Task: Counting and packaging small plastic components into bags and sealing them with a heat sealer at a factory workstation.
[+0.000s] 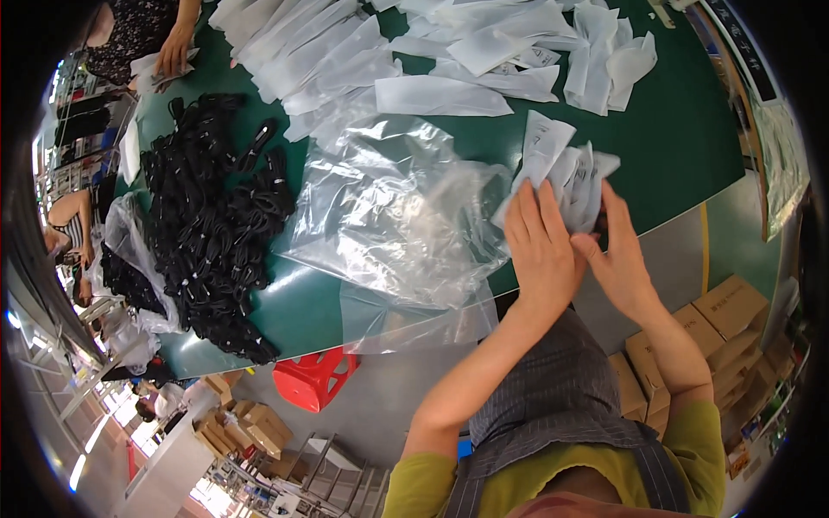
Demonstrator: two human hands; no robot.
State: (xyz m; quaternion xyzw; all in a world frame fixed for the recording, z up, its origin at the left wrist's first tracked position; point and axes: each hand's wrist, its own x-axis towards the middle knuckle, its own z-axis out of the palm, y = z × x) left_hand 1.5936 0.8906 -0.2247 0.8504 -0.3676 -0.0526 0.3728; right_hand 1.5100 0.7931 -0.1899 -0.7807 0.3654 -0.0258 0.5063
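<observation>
At the table's front right edge, a small bundle of white frosted packets point(570, 173) is between my two hands. My left hand point(544, 242) presses its fingers along the left side of the bundle. Against the right side lies my right hand point(626, 259), its fingers partly hidden by the packets. Left of my hands, a large clear plastic bag point(380, 207) lies crumpled, its mouth hanging over the table edge. Many similar white packets point(328, 60) are spread in overlapping rows along the far side.
A heap of bundled black cables point(207, 216) covers the left of the green table point(691, 138). A co-worker's hand point(175, 52) holds a white packet at the far left. Below stand a red stool point(313, 380) and, at right, cardboard boxes point(691, 332).
</observation>
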